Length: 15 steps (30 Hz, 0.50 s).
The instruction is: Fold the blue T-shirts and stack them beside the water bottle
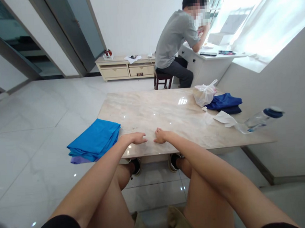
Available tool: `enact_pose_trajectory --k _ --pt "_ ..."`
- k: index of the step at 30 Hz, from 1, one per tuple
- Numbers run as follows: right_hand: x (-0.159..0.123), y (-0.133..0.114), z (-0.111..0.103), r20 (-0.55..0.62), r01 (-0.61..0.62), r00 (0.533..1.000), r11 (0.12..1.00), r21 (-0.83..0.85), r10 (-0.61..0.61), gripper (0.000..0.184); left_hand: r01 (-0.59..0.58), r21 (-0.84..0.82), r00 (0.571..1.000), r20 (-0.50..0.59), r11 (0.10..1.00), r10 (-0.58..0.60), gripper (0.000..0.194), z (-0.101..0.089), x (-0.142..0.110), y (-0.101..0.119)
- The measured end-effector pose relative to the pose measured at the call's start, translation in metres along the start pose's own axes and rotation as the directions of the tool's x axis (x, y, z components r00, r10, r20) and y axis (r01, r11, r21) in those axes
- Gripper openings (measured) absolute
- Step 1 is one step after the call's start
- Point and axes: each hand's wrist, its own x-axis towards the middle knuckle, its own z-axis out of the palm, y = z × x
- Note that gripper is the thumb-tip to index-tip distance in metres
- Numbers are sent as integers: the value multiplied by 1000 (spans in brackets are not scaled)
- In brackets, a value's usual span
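Observation:
My left hand (pixel 139 138) is over the front part of the marble-patterned table (pixel 147 111), fingers stretched toward the right and nothing in them. Facing it across a small gap, my right hand (pixel 160 136) has its fingers pointing left and also holds nothing. Whether the hands touch the tabletop or hover just above it, I cannot tell. Beside my left forearm, a folded bright blue cloth (pixel 93 140) overhangs the table's left edge. A bit of purple cloth (pixel 79 160) shows underneath it.
On the table's right side are a white plastic bag (pixel 204 94), folded dark blue cloth (pixel 225 102), white paper (pixel 225 119) and a clear bottle (pixel 260 120) with a blue lid. Beyond the table, another person (pixel 175 37) sits on a stool at a white desk (pixel 209 67). A low cabinet (pixel 115 72) lines the wall.

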Motion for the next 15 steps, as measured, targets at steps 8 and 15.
enact_pose_trajectory --k 8,15 --pt "-71 -16 -50 -198 212 954 973 -91 -226 71 376 -32 900 -226 926 -373 60 -32 -90 -58" --pt "-54 -32 -34 146 117 984 991 -65 -106 79 621 -49 733 -317 782 -602 51 -8 -106 -98"
